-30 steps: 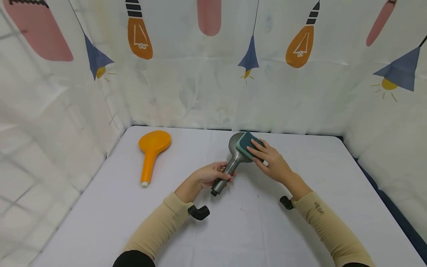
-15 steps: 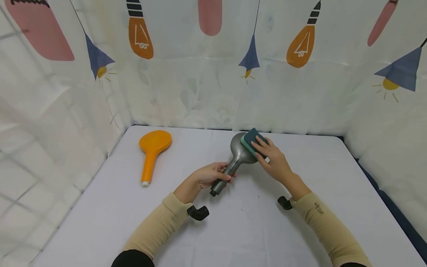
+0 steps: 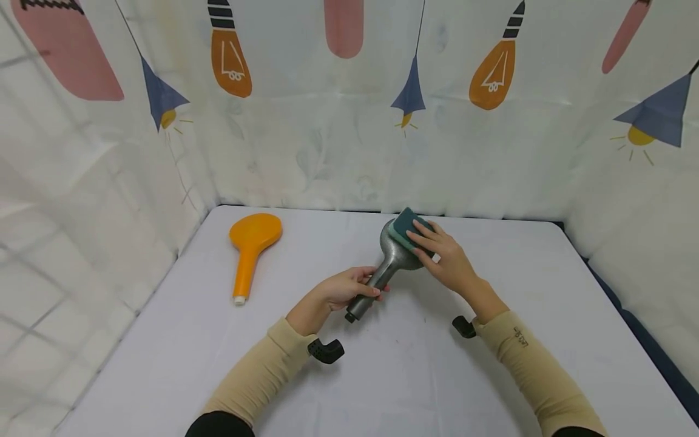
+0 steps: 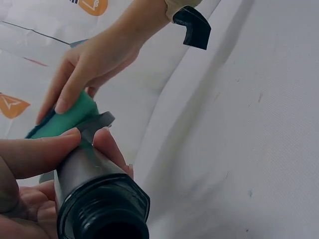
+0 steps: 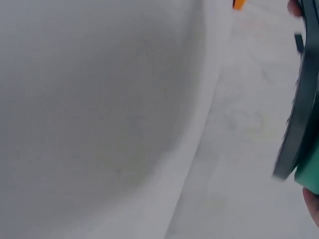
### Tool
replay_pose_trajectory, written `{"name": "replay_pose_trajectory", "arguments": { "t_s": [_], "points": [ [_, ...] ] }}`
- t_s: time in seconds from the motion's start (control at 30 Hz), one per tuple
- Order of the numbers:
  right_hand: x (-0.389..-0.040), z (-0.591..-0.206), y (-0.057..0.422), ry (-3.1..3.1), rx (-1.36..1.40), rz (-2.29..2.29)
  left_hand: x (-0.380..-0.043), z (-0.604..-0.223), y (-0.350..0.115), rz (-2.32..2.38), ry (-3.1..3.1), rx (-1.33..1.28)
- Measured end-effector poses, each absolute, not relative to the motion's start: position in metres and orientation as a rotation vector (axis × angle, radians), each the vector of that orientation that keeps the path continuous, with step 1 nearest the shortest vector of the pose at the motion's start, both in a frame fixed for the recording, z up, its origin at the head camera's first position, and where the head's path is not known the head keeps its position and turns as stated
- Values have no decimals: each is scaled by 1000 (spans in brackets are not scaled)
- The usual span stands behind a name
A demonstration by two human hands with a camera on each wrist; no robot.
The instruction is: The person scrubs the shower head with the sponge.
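My left hand [image 3: 345,287] grips the handle of a dark grey shower head [image 3: 395,252], which tilts up and to the right over the table. Its threaded black connector [image 4: 112,221] faces the camera in the left wrist view. On the back of the round head lies a two-tone green sponge [image 3: 408,229], pinched by my right hand [image 3: 449,258] with fingers spread over its darker side. In the right wrist view the edge of the shower head [image 5: 299,114] shows at the right, with the sponge [image 5: 310,174] against it.
An orange shower head [image 3: 251,249] with a white connector lies at the back left of the white table [image 3: 382,382]. Patterned white curtains [image 3: 327,152] rise behind the table and along both sides. Small dark specks dot the tabletop.
The sponge has shifted a little to and fro across the back of the shower head, with the right hand on it. The left hand keeps its grip almost in place.
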State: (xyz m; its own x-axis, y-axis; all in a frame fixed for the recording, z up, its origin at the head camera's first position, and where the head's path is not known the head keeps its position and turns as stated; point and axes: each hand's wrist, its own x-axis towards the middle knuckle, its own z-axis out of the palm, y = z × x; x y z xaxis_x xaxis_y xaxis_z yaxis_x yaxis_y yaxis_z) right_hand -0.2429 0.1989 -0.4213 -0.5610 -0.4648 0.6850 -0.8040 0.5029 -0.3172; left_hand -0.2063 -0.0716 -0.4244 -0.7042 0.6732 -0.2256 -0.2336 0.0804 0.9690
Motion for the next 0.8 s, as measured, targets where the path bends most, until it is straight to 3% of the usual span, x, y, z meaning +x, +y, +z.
{"name": "replay_pose_trajectory", "arguments": {
  "t_s": [0.17,0.37,0.67,0.8],
  "points": [
    [-253,-429,217,-2290,797,1033,-205,-424,-73,1700,1686,445],
    [-248,-430,215,-2308,740,1033,-205,-425,-73,1714,1672,468],
    [-226,-415,174,-2130,1272,567,-204,-426,-71,1737,1671,463],
    [-227,-407,168,-2097,1371,480,-203,-426,-70,1728,1690,453]
  ]
}}
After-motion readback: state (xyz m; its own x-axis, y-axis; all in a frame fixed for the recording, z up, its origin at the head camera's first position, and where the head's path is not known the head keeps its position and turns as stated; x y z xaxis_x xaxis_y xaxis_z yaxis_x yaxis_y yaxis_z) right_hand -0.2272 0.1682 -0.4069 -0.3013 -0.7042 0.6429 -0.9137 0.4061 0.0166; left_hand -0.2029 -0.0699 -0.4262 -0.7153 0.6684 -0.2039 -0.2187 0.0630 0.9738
